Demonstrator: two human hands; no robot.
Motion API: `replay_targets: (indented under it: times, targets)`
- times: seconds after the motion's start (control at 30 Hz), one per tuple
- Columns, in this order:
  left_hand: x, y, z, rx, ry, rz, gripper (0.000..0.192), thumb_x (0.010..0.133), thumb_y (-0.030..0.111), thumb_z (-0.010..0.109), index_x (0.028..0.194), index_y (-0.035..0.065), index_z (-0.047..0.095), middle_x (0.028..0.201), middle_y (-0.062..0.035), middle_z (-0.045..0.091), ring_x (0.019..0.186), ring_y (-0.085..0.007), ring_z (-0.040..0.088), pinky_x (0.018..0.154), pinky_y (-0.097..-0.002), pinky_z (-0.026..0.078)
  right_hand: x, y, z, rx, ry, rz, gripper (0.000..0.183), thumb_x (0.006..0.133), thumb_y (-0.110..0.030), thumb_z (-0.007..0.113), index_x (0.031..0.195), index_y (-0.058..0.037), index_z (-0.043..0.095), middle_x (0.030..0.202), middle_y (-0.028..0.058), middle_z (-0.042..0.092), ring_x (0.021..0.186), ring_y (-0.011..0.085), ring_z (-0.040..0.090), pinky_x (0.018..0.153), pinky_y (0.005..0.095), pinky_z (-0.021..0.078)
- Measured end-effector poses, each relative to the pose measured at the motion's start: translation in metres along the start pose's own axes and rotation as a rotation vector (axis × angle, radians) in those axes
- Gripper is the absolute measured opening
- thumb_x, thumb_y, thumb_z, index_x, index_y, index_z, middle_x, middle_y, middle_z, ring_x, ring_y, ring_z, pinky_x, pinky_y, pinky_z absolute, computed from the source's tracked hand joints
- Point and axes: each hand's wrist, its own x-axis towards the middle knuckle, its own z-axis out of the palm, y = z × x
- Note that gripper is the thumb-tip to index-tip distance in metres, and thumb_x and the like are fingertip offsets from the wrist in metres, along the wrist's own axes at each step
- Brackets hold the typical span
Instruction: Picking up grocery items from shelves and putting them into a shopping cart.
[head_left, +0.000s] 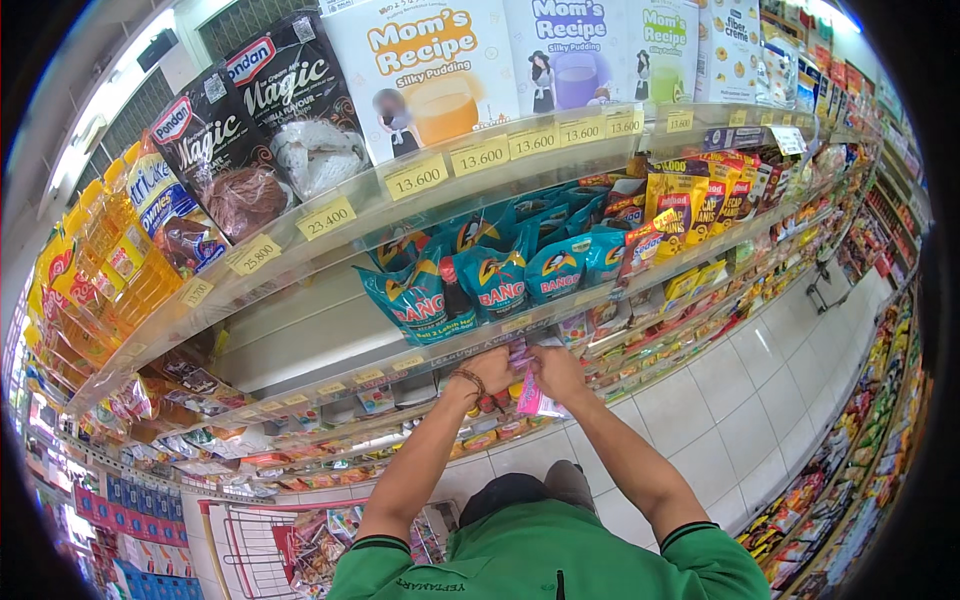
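Both my hands meet at a lower shelf, just under the front edge of the sauce shelf. My left hand (487, 371), with a brown beaded bracelet at its wrist, has its fingers closed at a small purple packet (517, 352). Close beside it my right hand (556, 371) grips a pink packet (532, 394) that hangs down below the fingers. My hands partly hide both packets. Right above stand teal Bango sauce pouches (501, 285) and a dark bottle with a red cap (453, 289).
Overhanging the pouches is an upper shelf edge (420, 169) with price tags, bearing pudding boxes (442, 82) and oil bottles (112, 262). A wire shopping cart (255, 551) holding packets stands at lower left. Tiled floor (705, 397) runs right towards another stocked shelf (840, 465).
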Motion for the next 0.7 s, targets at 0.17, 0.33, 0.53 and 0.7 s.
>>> replay_targets:
  times: [0.17,0.33,0.53,0.7]
  targets:
    - [0.009,-0.024,0.016,-0.033,-0.076,0.020,0.050,0.081,0.033,0.065,0.114,-0.0043,0.061,0.107,-0.0311,0.066,0.103,-0.0413,0.065,0.091,-0.0450,0.051,-0.004,0.003,0.004,0.061,0.031,-0.065,0.017,0.085,-0.014,0.062,0.098,-0.0098,0.072,0.089,0.0201,0.070,0.083,0.0405,0.067,0.074,0.0506,0.0540]
    - [0.027,-0.030,0.022,0.030,-0.262,-0.049,0.057,0.078,0.038,0.066,0.114,-0.0055,0.061,0.112,-0.0295,0.066,0.105,-0.0386,0.065,0.092,-0.0423,0.051,-0.004,0.011,0.013,0.064,0.076,-0.092,0.014,0.085,-0.014,0.061,0.095,-0.0113,0.070,0.087,0.0179,0.071,0.081,0.0390,0.068,0.070,0.0510,0.0545]
    - [0.040,-0.032,0.026,0.041,-0.308,-0.098,0.056,0.076,0.038,0.065,0.112,-0.0057,0.062,0.112,-0.0274,0.066,0.103,-0.0364,0.066,0.089,-0.0419,0.052,0.000,0.014,0.017,0.045,0.090,-0.115,0.014,0.086,-0.015,0.060,0.095,-0.0125,0.070,0.087,0.0161,0.071,0.081,0.0382,0.068,0.070,0.0507,0.0548]
    - [0.044,-0.038,0.036,0.105,-0.287,-0.090,0.056,0.077,0.040,0.065,0.114,-0.0025,0.064,0.112,-0.0265,0.068,0.101,-0.0364,0.067,0.085,-0.0433,0.054,-0.006,0.004,0.011,0.037,0.082,-0.143,0.015,0.086,-0.016,0.060,0.096,-0.0119,0.071,0.090,0.0155,0.071,0.082,0.0384,0.068,0.070,0.0500,0.0546]
